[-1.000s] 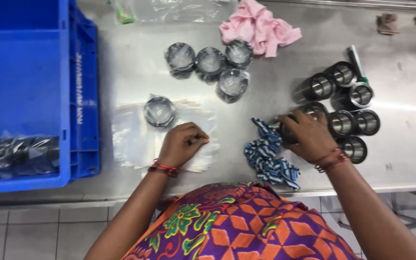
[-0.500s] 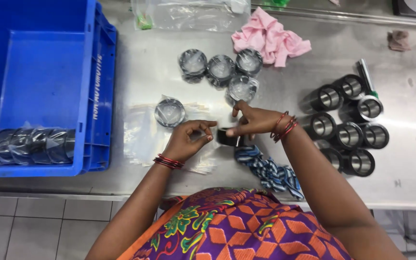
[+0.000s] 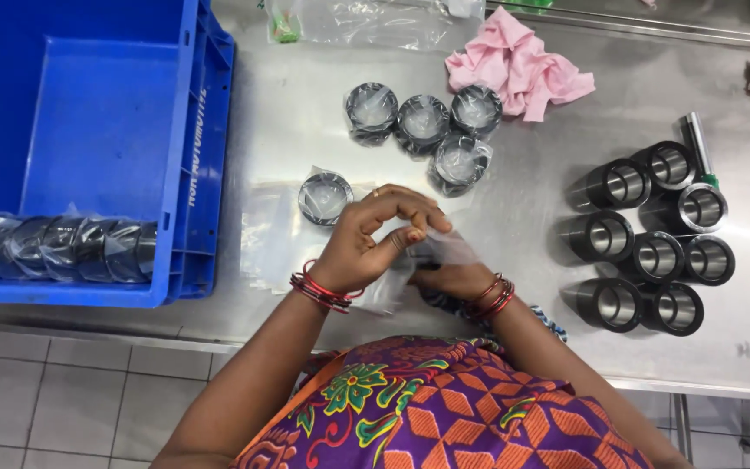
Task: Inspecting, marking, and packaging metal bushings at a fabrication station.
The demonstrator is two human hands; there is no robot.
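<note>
stainless steel worktable (image 3: 514, 165) over pale floor tiles, blue plastic crate (image 3: 106, 130) at its left edge holding a row of bagged dark rings (image 3: 54, 247).

left hand (image 3: 366, 239) raised just above the table near its front edge, thumb and fingers pinching the mouth of a clear thin plastic bag (image 3: 444, 252). right hand (image 3: 453, 278) sits lower, partly hidden under the left; fingers curled at the bag, what they grip cannot be told.

one bagged black metal sleeve (image 3: 325, 196) lies just beside the left hand on a stack of flat clear bags (image 3: 271, 239). four more bagged sleeves (image 3: 423, 126) further back; seven bare black cylindrical sleeves (image 3: 653, 234) stand well to the right; crumpled pink cloth (image 3: 518, 69) behind.

judgement: film is limp, light, slippery, best held by the open edge. sleeves look heavy, rigid; grip around the outer wall.
</note>
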